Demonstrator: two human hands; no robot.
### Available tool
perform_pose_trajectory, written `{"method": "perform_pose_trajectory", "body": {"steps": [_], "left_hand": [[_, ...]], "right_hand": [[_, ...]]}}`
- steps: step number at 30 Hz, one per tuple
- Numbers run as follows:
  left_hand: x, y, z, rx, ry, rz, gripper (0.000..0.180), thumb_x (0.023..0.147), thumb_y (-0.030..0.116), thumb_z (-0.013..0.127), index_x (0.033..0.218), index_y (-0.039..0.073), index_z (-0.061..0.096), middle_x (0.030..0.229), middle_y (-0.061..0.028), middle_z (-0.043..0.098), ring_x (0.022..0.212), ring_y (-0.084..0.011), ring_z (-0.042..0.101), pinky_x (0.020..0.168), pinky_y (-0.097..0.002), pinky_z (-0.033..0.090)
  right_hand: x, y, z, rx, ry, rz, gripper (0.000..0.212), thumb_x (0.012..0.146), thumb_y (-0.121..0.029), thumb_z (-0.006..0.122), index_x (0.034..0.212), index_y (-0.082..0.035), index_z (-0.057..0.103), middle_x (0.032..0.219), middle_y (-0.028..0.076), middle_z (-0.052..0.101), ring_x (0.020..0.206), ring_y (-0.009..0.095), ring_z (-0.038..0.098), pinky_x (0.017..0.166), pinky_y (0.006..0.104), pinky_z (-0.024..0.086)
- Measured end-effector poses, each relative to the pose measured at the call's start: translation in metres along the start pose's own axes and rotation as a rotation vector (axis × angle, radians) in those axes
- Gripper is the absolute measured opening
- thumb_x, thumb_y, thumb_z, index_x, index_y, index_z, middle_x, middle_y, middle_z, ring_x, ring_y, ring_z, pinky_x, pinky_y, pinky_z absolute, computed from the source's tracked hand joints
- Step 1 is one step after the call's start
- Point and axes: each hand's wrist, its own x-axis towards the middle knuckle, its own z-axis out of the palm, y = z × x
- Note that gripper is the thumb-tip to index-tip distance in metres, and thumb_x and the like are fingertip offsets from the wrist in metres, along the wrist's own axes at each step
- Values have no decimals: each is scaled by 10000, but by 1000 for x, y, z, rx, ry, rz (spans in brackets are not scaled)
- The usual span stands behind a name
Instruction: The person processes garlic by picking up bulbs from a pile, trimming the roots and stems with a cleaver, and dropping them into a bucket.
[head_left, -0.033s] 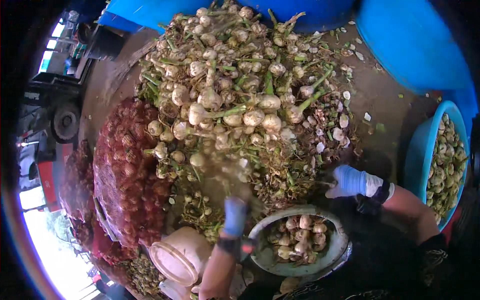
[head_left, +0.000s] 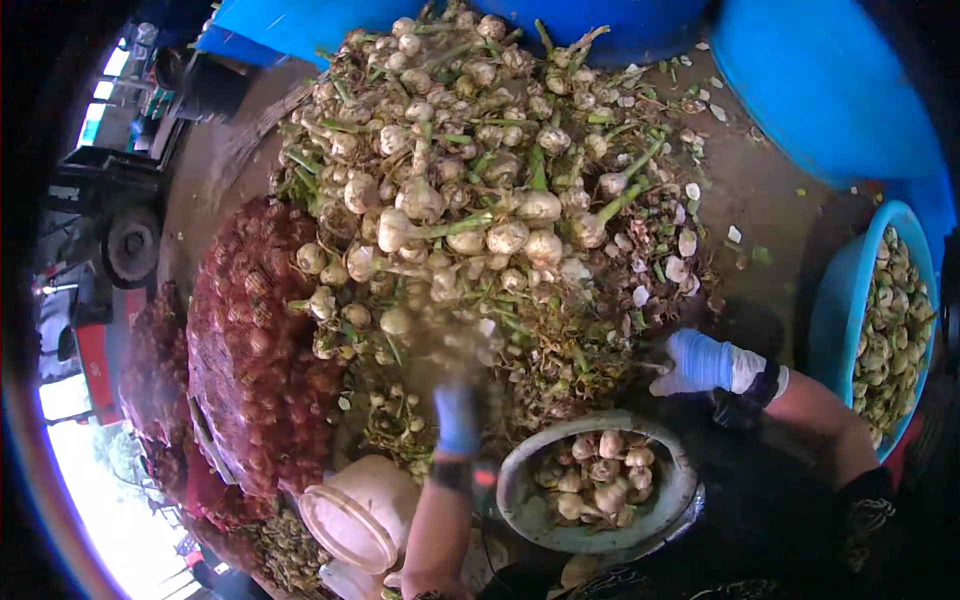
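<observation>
A large heap of garlic bulbs (head_left: 420,200) with cut green stalks spreads before me. My left hand (head_left: 458,420), in a blue glove, is over the near edge of the heap, smeared by motion, so its fingers do not show. To the right, my right hand (head_left: 700,362), in a blue and white glove, is closed beside the trimmed roots and leaves (head_left: 575,370). What it grips, if anything, I cannot make out. Between my forearms stands a pale oval basin (head_left: 508,480) with several garlic bulbs (head_left: 600,480) in it.
Red mesh sacks (head_left: 250,350) full of bulbs stand at the left. A white bucket (head_left: 350,515) lies tipped near my left forearm. At the right is a blue tub (head_left: 835,320) of garlic, with a larger blue container (head_left: 830,90) behind. A vehicle wheel (head_left: 132,245) shows far left.
My left hand has shifted slightly left and up, away from the basin. The right hand has hardly moved. A bulb in the basin lies differently.
</observation>
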Motion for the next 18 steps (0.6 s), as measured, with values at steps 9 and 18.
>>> {"method": "perform_pose_trajectory", "body": {"steps": [9,18], "left_hand": [[112,-148,-49,59,357,214,265,721,221,695,979,197,644,939,-46,668,867,-240,643,765,-386,510],[3,11,50,-172,243,337,290,835,61,569,1121,14,558,949,-34,642,813,-132,614,680,-281,505]], "right_hand": [[1,-8,1,196,110,-212,433,652,-437,721,743,-20,647,710,216,617,681,365,624,634,410,497],[-12,-36,-14,-116,213,-207,331,692,-381,656,826,-78,637,685,147,612,672,352,612,599,439,486]]}}
